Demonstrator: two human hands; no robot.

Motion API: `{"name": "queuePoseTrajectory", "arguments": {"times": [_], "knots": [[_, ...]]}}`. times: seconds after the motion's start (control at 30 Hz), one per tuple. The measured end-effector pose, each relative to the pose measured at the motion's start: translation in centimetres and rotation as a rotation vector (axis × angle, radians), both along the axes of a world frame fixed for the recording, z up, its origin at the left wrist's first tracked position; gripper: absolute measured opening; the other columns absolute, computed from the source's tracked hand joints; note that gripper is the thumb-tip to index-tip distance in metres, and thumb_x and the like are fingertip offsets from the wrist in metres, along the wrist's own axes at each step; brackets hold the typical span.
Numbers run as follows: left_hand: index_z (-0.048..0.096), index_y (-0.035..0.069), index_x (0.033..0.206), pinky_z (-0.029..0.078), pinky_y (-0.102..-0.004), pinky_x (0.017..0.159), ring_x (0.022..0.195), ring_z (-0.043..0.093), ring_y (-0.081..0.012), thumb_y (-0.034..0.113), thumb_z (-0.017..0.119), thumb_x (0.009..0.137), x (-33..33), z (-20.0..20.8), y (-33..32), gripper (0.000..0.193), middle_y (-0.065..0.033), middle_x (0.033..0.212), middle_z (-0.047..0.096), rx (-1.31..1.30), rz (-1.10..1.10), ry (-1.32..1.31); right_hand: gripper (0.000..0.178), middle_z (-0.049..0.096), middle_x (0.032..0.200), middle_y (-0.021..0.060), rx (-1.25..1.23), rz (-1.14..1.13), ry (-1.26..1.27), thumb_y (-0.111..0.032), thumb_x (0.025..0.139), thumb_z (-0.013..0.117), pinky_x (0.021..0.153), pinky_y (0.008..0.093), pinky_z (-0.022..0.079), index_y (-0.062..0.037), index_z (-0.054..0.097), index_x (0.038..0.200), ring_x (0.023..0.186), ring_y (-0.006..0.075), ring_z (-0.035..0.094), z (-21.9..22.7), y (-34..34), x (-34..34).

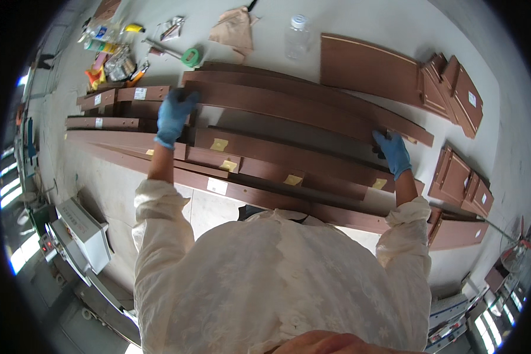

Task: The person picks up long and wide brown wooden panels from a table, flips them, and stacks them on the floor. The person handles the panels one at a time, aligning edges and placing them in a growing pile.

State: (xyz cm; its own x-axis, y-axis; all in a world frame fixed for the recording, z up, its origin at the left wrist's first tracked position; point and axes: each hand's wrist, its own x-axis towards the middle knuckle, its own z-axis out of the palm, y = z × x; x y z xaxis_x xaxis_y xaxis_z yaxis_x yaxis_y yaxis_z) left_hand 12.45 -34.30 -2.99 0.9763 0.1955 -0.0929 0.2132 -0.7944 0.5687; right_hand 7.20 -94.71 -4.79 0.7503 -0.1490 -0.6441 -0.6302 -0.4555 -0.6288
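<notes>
A long brown board (283,111) lies across the middle, spanned by my two blue-gloved hands. My left hand (174,120) is closed on its left end, and my right hand (393,153) grips the right end; the fingertips are partly hidden at both. Just behind it runs another long brown board (404,121), showing past the right end. On the near side, a brown board (330,160) and its neighbours carry small yellow patches (220,144). The nearest long board (259,197) has a white label.
Shorter brown pieces (153,93) are stacked at the left. Far left, a green tape roll (191,57), bottles and tools lie on the table (277,23). A clear bottle (297,38) and a beige cloth (233,29) stand behind. Brown panels (369,68) lie at the right.
</notes>
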Motion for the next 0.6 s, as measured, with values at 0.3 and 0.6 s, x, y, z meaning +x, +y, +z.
{"name": "queuePoseTrajectory", "arguments": {"times": [0.3,0.6], "knots": [[0.053,0.003,0.14,0.047,-0.0342,0.101,0.113,0.06,-0.0187,0.02,0.064,0.099,-5.6,6.7,2.7,0.046,-0.0088,0.127,0.063,-0.652,-0.112,-0.017,0.027,0.068,0.088,0.0033,0.236,-0.397,-0.341,-0.023,0.092,0.076,0.064,0.0293,0.052,0.0014,0.07,0.102,0.074,0.0117,0.063,7.8,0.4,-6.7],[0.064,-0.003,0.127,0.046,-0.0413,0.109,0.126,0.06,-0.0291,0.045,0.061,0.099,-9.2,7.1,-3.7,0.056,-0.0237,0.138,0.062,-1.282,-0.18,0.383,0.031,0.071,0.095,0.0055,0.151,-0.663,-0.514,-0.017,0.094,0.073,0.07,0.0266,0.055,0.004,0.068,0.116,0.079,0.0111,0.065,10.3,-3.7,-14.5]]}}
